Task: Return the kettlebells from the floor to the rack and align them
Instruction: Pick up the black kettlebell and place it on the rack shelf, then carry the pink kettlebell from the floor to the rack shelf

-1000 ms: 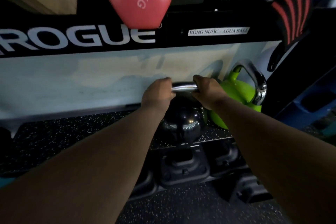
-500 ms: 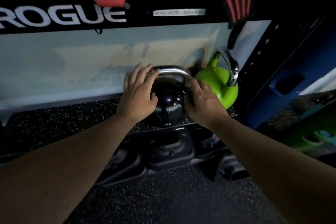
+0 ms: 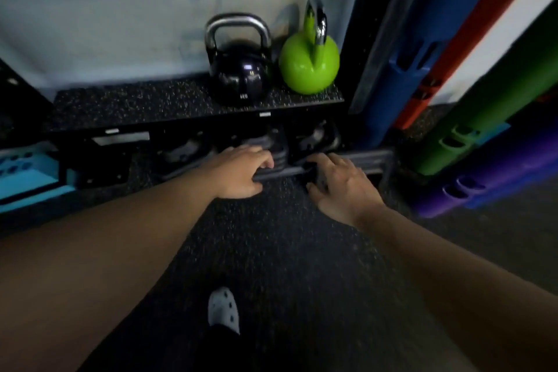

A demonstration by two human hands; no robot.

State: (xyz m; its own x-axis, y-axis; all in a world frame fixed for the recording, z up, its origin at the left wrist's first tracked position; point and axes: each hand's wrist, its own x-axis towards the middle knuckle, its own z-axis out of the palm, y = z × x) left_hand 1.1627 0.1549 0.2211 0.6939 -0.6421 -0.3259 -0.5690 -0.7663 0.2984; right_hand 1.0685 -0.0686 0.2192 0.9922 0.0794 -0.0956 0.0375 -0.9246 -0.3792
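Observation:
A black kettlebell (image 3: 240,72) with a chrome handle stands upright on the speckled rack shelf (image 3: 145,104). Beside it on the right sits a green kettlebell (image 3: 303,65), close to the black one. Nobody holds either. My left hand (image 3: 240,170) and my right hand (image 3: 339,183) hang lower, in front of the rack's bottom level, fingers curled loosely over dark blocky weights (image 3: 271,145) stored there. Whether the fingers grip anything is unclear in the dark and blur.
A black upright post (image 3: 357,27) stands right of the shelf. Blue (image 3: 401,78), green (image 3: 483,118) and purple (image 3: 489,178) foam rollers lean at the right. A turquoise box (image 3: 27,172) sits at the left. My white shoe (image 3: 223,308) is on the speckled floor.
Both hands have let go of the black kettlebell and dropped below the shelf. The view has tilted down, so the floor and my shoe show.

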